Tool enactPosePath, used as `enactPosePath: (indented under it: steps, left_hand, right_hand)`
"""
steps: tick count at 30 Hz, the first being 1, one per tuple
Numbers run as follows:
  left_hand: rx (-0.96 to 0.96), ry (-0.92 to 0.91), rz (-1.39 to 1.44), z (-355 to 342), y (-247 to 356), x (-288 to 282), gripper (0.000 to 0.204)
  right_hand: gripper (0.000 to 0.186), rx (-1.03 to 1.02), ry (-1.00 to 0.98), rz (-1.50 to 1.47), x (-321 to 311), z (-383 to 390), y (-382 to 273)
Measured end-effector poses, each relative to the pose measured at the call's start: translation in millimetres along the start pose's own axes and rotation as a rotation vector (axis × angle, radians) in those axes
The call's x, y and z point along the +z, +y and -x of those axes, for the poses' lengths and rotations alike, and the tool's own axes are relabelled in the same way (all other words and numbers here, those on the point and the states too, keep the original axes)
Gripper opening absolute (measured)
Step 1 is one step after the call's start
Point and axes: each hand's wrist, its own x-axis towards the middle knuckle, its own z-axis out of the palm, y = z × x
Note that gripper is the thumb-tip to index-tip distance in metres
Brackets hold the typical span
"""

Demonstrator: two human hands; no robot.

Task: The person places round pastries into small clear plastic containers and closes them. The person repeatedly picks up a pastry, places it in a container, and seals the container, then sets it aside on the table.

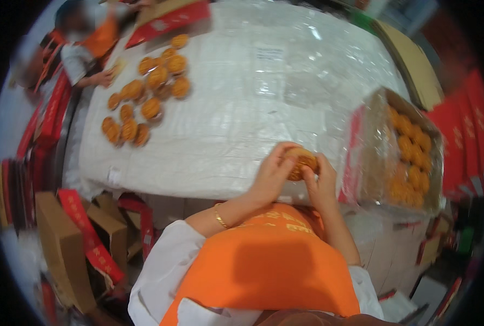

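Note:
Near the front edge of the table, my left hand [273, 173] and my right hand [323, 183] are closed together round a golden-brown mooncake [303, 162]. Its patterned face is turned up. Both thumbs rest on it, and my fingers hide its sides; whether a second one sits beneath it I cannot tell. To the right of my hands stands an open cardboard box [440, 155] lined with clear plastic, with rows of mooncakes [414, 151] inside. A loose group of mooncakes [157, 79] lies on the table's far left part.
White sheeting covers the table [220, 119]. Clear plastic packaging [318, 70] lies at the far side. A co-worker's hand [104, 79] is at the left edge, near a red box [168, 22]. Cardboard boxes [62, 244] stand at lower left, red packages [462, 136] at right.

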Motion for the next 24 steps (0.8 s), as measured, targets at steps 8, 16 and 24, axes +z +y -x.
enactPosePath:
  steps: [8, 16, 24]
  left_hand:
    - [0.079, 0.044, -0.303, 7.5, -12.7, -40.4, 0.044]
    - [0.117, 0.158, -0.387, 19.0, -17.7, -78.3, 0.043]
    - [0.259, 0.708, -0.426, -9.5, 0.5, -163.0, 0.037]
  right_hand:
    - [0.029, 0.150, -0.157, 0.145, 32.2, -17.2, -5.9]
    - [0.032, 0.118, -0.242, 0.133, 83.2, -25.7, 1.4]
    - [0.041, 0.063, -0.300, 0.145, 63.4, -7.6, -9.6]
